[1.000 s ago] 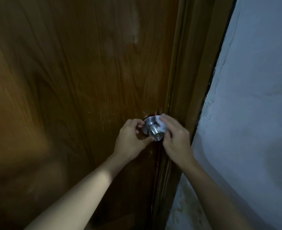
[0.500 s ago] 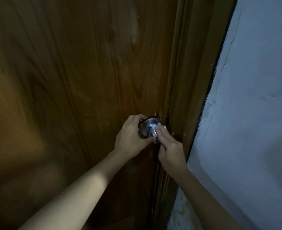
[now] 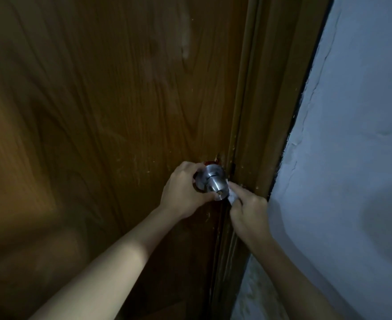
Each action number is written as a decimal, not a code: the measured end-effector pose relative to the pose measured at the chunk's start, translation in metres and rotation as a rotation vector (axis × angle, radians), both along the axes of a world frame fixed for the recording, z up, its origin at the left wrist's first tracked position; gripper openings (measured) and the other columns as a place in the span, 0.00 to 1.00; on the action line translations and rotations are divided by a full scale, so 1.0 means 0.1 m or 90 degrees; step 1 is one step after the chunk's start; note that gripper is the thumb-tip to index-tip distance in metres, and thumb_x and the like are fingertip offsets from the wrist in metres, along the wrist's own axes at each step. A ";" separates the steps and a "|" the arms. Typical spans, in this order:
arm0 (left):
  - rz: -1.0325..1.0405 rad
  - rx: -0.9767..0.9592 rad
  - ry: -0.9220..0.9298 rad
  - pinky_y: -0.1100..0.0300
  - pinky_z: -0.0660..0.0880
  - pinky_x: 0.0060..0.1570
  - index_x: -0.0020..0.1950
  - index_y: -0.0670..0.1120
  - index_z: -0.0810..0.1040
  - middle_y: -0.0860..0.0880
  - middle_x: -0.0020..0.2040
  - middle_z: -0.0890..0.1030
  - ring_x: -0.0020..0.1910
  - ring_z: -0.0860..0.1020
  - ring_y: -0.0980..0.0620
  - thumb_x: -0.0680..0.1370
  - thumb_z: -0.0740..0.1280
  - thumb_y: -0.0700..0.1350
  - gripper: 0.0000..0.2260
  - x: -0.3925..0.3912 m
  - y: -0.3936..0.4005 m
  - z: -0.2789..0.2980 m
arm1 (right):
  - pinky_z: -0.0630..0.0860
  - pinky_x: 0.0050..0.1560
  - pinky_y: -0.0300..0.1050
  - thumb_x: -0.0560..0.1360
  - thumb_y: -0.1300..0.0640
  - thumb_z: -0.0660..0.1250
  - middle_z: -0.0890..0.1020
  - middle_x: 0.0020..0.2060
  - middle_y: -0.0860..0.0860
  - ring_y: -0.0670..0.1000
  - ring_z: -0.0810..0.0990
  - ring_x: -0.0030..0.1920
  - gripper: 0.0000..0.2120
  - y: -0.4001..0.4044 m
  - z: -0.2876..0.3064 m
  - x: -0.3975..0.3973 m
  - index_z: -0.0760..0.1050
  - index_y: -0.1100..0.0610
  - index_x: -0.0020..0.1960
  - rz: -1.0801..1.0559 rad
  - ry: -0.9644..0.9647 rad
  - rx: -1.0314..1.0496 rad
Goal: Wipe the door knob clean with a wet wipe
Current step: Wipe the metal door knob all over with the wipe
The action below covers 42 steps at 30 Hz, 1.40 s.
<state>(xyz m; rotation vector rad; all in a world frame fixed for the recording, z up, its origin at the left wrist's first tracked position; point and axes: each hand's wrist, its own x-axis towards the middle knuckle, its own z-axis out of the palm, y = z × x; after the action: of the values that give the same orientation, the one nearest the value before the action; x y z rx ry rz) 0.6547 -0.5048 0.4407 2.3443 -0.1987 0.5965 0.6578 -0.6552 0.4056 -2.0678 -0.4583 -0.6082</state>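
A round silver door knob (image 3: pixel 214 183) with a keyhole in its face sticks out of the brown wooden door (image 3: pixel 98 112) near its right edge. My left hand (image 3: pixel 183 192) curls around the knob's left side, thumb under the face and fingers on the base plate. My right hand (image 3: pixel 248 207) pinches a small white wet wipe (image 3: pixel 232 197) and presses it against the knob's lower right side. Most of the wipe is hidden inside my fingers.
The brown door frame (image 3: pixel 266 112) runs down just right of the knob. A rough pale blue-white wall (image 3: pixel 352 158) fills the right side. The light is dim.
My right hand with the wipe has slid from the knob's top, across its face, down to its lower right side. My left hand has kept its hold on the left side.
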 end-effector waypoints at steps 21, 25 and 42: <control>0.034 -0.001 0.029 0.52 0.76 0.51 0.64 0.46 0.71 0.49 0.58 0.74 0.51 0.72 0.52 0.62 0.77 0.49 0.33 -0.01 -0.06 0.00 | 0.72 0.42 0.38 0.73 0.67 0.63 0.83 0.46 0.59 0.52 0.80 0.44 0.13 0.11 0.13 0.07 0.76 0.63 0.57 -0.013 0.078 -0.108; 0.042 -0.005 0.022 0.56 0.75 0.51 0.63 0.47 0.71 0.50 0.57 0.74 0.50 0.71 0.55 0.62 0.78 0.49 0.33 0.01 -0.06 -0.02 | 0.68 0.55 0.30 0.69 0.75 0.64 0.81 0.54 0.62 0.58 0.81 0.53 0.22 0.12 -0.03 -0.07 0.72 0.65 0.62 -0.047 -0.002 -0.098; 0.041 -0.012 0.015 0.58 0.75 0.48 0.62 0.45 0.73 0.49 0.57 0.74 0.48 0.70 0.56 0.61 0.78 0.49 0.32 0.02 -0.06 -0.01 | 0.61 0.64 0.32 0.67 0.75 0.62 0.79 0.57 0.65 0.60 0.76 0.60 0.21 0.25 -0.10 0.02 0.74 0.67 0.59 -0.057 -0.116 -0.056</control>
<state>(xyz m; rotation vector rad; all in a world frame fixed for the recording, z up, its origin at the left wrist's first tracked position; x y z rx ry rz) 0.6572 -0.5106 0.4394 2.3462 -0.1070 0.5984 0.6597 -0.6299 0.3959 -2.1343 -0.5076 -0.8484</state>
